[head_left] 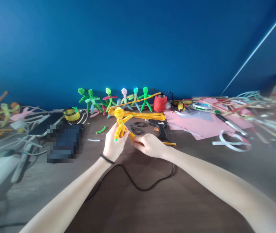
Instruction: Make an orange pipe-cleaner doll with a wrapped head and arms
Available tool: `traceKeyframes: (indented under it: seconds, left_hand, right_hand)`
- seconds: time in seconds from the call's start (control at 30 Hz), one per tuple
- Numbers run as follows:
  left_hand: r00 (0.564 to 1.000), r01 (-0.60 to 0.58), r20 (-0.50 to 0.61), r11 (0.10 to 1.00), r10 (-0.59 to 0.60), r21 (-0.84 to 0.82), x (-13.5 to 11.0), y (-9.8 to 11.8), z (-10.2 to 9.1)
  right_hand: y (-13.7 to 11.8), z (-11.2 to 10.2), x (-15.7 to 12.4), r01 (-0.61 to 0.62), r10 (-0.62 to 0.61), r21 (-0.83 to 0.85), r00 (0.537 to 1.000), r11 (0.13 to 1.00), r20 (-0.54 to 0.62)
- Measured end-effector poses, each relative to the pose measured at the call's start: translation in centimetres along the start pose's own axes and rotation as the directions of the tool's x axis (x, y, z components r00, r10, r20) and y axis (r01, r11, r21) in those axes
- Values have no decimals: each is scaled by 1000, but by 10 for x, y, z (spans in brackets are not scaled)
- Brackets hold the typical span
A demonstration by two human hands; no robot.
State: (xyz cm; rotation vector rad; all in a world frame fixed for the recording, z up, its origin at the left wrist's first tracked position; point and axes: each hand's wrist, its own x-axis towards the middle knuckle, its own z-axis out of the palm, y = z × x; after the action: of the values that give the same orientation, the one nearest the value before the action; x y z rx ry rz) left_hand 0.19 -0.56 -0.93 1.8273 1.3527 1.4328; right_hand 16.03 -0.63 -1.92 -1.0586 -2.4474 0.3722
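A yellow pipe-cleaner figure [119, 114] with a round coiled head stands up out of my left hand [115, 140], whose fingers are closed around its lower body. Green tips show at the ends of its arms. My right hand [149, 145] is closed on an orange-yellow pipe cleaner [132, 136] that runs from the figure; its other end sticks out beyond the hand on the right. Just behind my hands lie scissors [135, 130], and a black glue gun [161, 128] rests to their right. A bundle of yellow pipe cleaners [149, 115] lies behind them.
Several finished pipe-cleaner figures [108, 97] stand along the blue wall. A red spool [160, 103] is beside them. Pink paper [210, 121] and strips lie right; a phone-like dark slab [66, 144], yellow tape roll [71, 114] and cables lie left. A black cord [138, 188] crosses in front.
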Motion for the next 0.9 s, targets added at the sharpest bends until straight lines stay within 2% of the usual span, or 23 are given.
traceKeyframes:
  seconds: [0.3,0.43,0.67,0.77,0.9]
  left_hand:
    - [984,-7,176,1000,8,-5,4,-9,-2]
    - [965,34,260,999,-25,-31,6,-9,-1]
    - [947,102,312,993,-79,-60,6,3,-3]
    - [936,176,333,970,-113,-168,5,8,-2]
    - [930,282,325,903,-174,-324,4,12,-1]
  right_hand:
    - [2,-3,-1,-71,68,-19,991,997,-117]
    - [5,-5,0,-112,123,75,978,991,-168]
    - [11,-8,5,-185,245,252,942,950,-230]
    - [12,-7,6,-187,251,283,946,941,-207]
    - [16,-7,7,-188,220,351,974,917,-53]
